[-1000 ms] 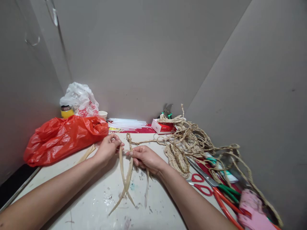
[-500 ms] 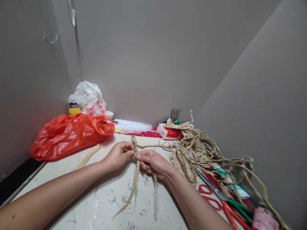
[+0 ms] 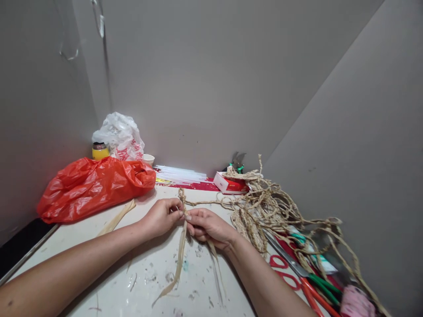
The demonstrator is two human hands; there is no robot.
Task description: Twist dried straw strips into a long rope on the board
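Observation:
Both hands meet over the middle of the table around a piece of braided straw cord [image 3: 182,197], whose looped end stands up just beyond my fingers. My left hand [image 3: 165,215] pinches the cord from the left, thumb against forefinger. From the other side my right hand [image 3: 209,226] pinches it with thumb and fingertips, the other fingers curled. A long pale straw strip [image 3: 180,259] hangs from the pinch toward me, and thinner strands [image 3: 215,259] trail below my right palm. The exact crossing of the strands is hidden by my fingertips. The cord runs right to a tangled heap.
A heap of braided cord [image 3: 274,198] lies at right, beside red-handled scissors [image 3: 284,273] and pliers [image 3: 312,290]. A red plastic bag [image 3: 99,189] and another straw strip [image 3: 117,218] are at left. White sticks [image 3: 181,174] and a small box [image 3: 229,182] stand behind.
Both hands keep their pinch on the cord. The hanging strands have swung a little, the thin ones toward the right. The whole view has shifted slightly.

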